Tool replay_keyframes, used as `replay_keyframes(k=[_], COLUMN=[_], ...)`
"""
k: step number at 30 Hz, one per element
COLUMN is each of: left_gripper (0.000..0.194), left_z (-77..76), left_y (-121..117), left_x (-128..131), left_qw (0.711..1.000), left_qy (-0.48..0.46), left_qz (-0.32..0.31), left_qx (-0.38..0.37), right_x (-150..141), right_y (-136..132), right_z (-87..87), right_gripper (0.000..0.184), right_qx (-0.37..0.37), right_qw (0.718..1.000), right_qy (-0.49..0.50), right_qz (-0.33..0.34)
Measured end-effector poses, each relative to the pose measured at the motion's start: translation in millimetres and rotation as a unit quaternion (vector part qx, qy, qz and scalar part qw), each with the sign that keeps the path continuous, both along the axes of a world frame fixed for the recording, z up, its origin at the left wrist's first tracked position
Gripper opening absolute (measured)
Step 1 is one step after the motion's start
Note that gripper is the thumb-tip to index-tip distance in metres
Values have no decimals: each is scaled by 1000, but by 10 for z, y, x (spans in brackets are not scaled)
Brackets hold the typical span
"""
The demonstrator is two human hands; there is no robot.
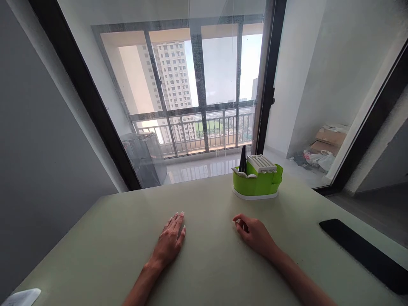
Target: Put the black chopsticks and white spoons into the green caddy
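Note:
My left hand point(170, 239) lies palm down on the pale table point(204, 272), its fingers stretched forward and nothing in it. To the right, my right hand point(255, 233) rests on its side on the same tabletop. Its fingers are loosely curled inward near the thumb, and I see nothing held there. Just beyond the right hand, apart from it, stands a bright green holder point(250, 185) with a white base. Dark upright pointed pieces, white spoon-like pieces and a white slotted part point(261, 163) sit in its top.
A long black flat object point(363, 253) lies at the table's right side. At the lower left corner a white item point(27, 296) is partly cut off. Past the table's far edge is a glass sliding door with a dark frame point(269, 85); cardboard and bags point(328, 144) lie beyond it.

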State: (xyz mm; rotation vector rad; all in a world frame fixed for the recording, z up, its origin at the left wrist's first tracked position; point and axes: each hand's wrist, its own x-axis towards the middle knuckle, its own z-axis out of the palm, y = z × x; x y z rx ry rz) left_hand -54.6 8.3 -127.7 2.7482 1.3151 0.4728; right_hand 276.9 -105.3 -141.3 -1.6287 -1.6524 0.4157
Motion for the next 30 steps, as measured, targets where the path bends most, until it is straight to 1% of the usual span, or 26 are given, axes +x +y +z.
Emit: replay_keyframes(k=[9, 17, 30], left_gripper=[56, 55, 55], left_z=[31, 2, -25], left_y=[-23, -1, 22], left_x=[2, 3, -2], left_qw=[1000, 1000, 1000], left_qy=[1, -5, -10], left_qz=[5, 0, 0], left_qx=[-3, 6, 8], right_x=[10, 7, 13], right_y=[14, 11, 12], right_z=[-26, 1, -8], right_gripper=[29, 33, 30], right_qx=[6, -7, 3], right_qw=[1000, 1000, 1000], right_qy=[-3, -1, 2], right_qz=[-2, -2, 4])
